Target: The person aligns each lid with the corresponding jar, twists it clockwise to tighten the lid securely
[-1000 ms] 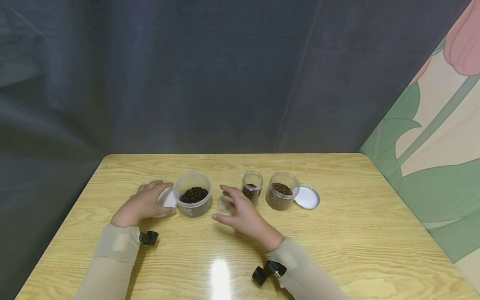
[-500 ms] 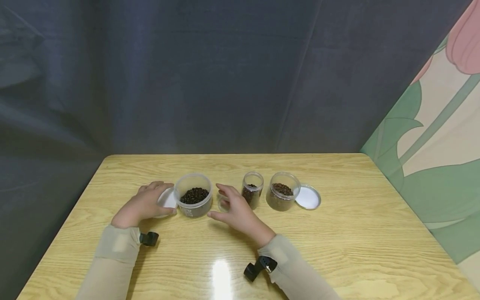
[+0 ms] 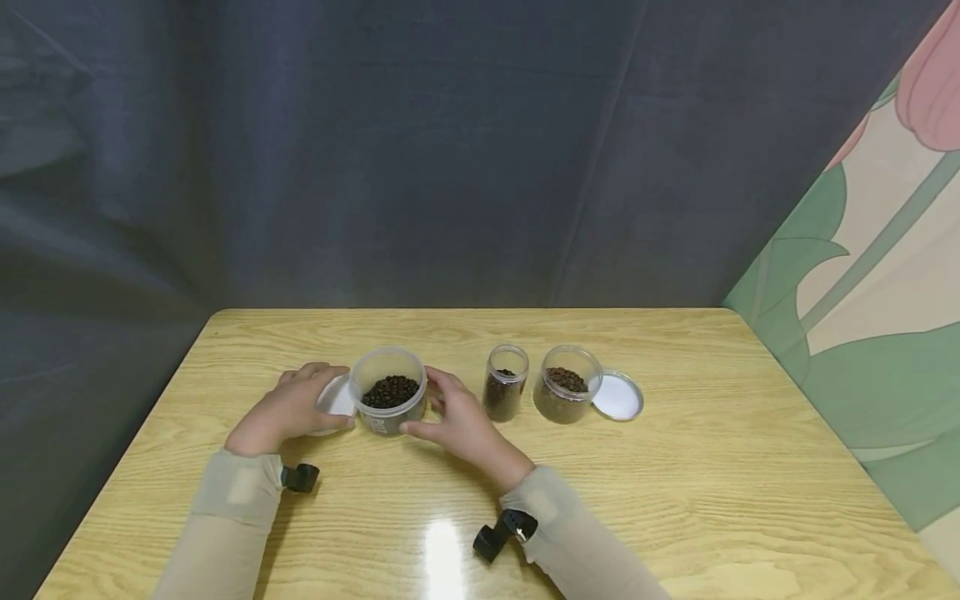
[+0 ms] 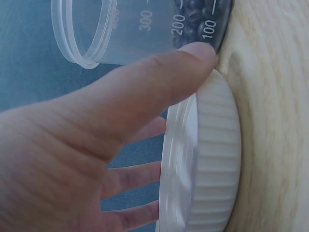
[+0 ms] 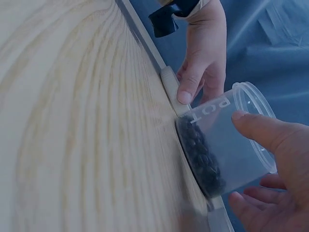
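Observation:
A clear plastic tub [image 3: 387,421] of dark coffee beans [image 3: 390,392] stands on the table, marked with a volume scale and the letters "POT". On its left a white ribbed lid [image 4: 217,150] lies with its inside up. My left hand [image 3: 281,410] holds this lid, thumb along the near edge and fingers at the far edge; the thumb tip reaches the tub's base. My right hand [image 3: 461,425] is at the tub's right side, thumb in front and fingers behind, spread around the wall; in the right wrist view the thumb tip overlaps the wall close below the rim.
To the right stand a narrow clear jar [image 3: 503,400] and a wider clear jar [image 3: 562,407], both uncovered and partly filled with brown beans. A round white-lined lid [image 3: 618,396] lies beside the wider jar. A dark curtain [image 3: 450,167] hangs behind the table [image 3: 712,467].
My right hand has moved left to the tub, and the small clear disc seen between tub and narrow jar is now hidden behind it in the head view. The left hand has stayed on the lid.

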{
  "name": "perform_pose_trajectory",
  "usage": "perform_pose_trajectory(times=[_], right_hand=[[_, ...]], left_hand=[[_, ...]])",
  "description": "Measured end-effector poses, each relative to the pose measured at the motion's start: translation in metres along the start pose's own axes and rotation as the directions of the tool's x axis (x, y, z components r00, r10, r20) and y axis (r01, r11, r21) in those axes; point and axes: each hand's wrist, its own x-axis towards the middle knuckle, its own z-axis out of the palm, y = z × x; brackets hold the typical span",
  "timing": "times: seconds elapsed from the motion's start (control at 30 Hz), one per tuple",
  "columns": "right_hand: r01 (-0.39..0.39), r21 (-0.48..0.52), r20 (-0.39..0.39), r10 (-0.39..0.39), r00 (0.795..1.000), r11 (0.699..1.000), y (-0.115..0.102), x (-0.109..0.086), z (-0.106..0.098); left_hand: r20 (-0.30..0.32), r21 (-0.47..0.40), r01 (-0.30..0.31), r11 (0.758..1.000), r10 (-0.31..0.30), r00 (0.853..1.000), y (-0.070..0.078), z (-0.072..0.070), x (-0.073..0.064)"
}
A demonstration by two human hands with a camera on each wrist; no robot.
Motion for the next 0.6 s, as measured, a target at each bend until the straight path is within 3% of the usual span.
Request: perform_pose_trajectory(times=[0.23,0.6], right_hand=[[0.002,0.086,-0.018,-0.001,1.0,0.996,-0.001,0.006,0.007],[-0.036,0.064,-0.084,0.041,0.996,0.997,-0.002,0.009,0.017]], left_hand=[[0.001,-0.008,0.004,1.0,-0.004,1.0,0.001,-0.001,0.0],[0.009,0.0,0.006,1.0,-0.006,1.0,0.001,0.0,0.0]])
